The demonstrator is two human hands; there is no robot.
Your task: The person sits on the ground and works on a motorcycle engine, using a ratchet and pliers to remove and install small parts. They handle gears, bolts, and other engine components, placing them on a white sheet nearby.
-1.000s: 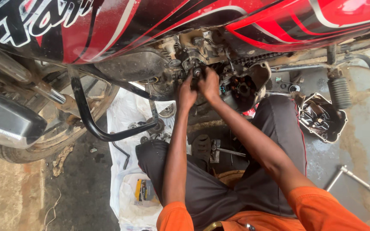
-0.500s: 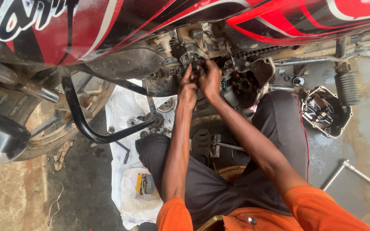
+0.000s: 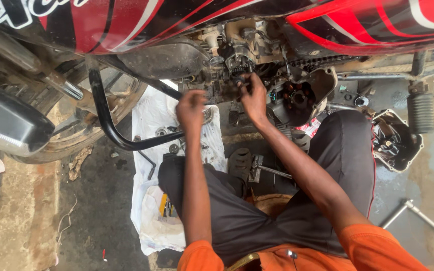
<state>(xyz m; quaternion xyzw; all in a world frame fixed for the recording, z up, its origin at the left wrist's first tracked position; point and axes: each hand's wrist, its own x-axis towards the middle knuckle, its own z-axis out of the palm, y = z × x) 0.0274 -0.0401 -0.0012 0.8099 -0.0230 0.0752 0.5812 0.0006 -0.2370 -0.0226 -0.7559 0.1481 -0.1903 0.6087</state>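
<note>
Head view looks straight down on the exposed engine of a red and black motorcycle, sitting low under the bodywork near the top middle of the picture. It's grimy, grey-brown metal, caked in dirt, with a small toothed part in the middle of it and a chain running off to its right. Right hand is up against that toothed part, fingers curled and pinching at something small and dark; what exactly it grips I cannot tell. Left hand hangs just apart from the engine, lower and to the left, fingers loosely bent inward; whether anything sits in it I cannot tell.

Moving outward: just right of the right hand there's an open round housing with dark parts inside. A black curved bar sweeps down from the frame and crosses right in front of the left hand, between it and the white cloth spread on the ground. Small loose metal parts lie on that cloth, and a yellow and black item sits lower down on it. The person's dark trousers and orange sleeves fill the bottom. A removed engine cover lies on the floor at far right, a rubber-booted shock absorber above it, and a metal T-handled wrench below. At left, the rear wheel and chrome exhaust.
</note>
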